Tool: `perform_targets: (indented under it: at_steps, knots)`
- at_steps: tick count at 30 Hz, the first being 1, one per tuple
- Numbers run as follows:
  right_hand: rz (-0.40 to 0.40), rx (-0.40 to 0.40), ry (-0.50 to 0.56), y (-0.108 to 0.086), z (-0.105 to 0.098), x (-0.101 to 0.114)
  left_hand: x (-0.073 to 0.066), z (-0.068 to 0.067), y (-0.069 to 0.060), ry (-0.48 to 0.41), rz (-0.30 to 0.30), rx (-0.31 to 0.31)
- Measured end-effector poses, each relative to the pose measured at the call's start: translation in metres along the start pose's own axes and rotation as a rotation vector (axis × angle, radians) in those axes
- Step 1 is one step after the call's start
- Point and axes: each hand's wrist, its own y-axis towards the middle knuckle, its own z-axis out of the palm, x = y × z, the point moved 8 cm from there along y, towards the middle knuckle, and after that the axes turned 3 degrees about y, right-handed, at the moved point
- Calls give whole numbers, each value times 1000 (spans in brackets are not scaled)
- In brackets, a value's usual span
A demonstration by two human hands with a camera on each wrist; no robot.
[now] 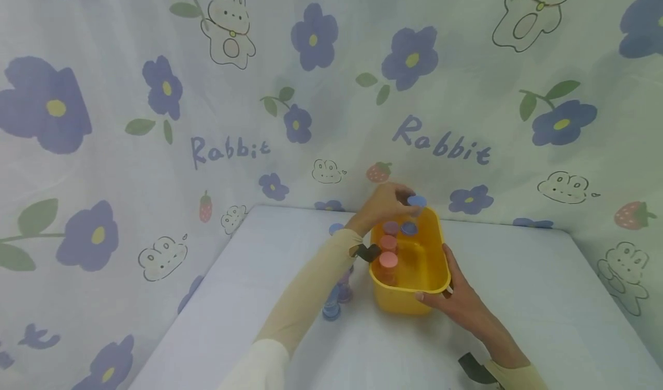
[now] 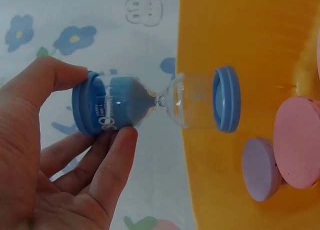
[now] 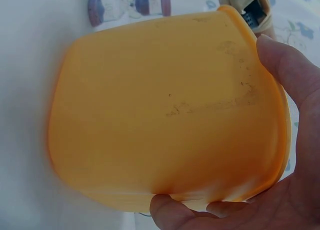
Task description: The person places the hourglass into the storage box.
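My left hand (image 1: 383, 207) grips a blue-capped hourglass (image 1: 416, 202) by one end, thumb on the cap and fingers around it. In the left wrist view the hourglass (image 2: 135, 103) has its blue sand in the bulb near the fingers. It hangs over the far end of a yellow plastic bin (image 1: 401, 302). My right hand (image 1: 463, 304) holds the bin by its near right corner, thumb at the rim and fingers along the side. Inside the bin stand hourglasses with a pink cap (image 1: 388, 259), a redder cap (image 1: 388, 243), a purple cap (image 1: 391, 227) and a dark blue cap (image 1: 409, 228).
Left of the bin, partly hidden by my left forearm, are a blue hourglass (image 1: 331, 305), a purple hourglass (image 1: 344, 291) and another blue cap (image 1: 336, 228). A white table (image 1: 518, 275) carries everything. A patterned curtain (image 1: 352, 119) hangs close behind the bin.
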Motion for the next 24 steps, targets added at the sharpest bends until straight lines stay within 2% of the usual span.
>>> perform_targets:
  at_steps: [6,12,19,24]
  knots:
    - [13,4,-10,0,1,0,2,9,0,0,-58,71]
    - [7,2,-7,-1,1,0,5,16,5,53,-79,117]
    - [24,2,-4,-1,2,0,16,28,7,67,-144,164]
    - [14,-9,-5,-1,3,1,22,34,7,116,-197,184]
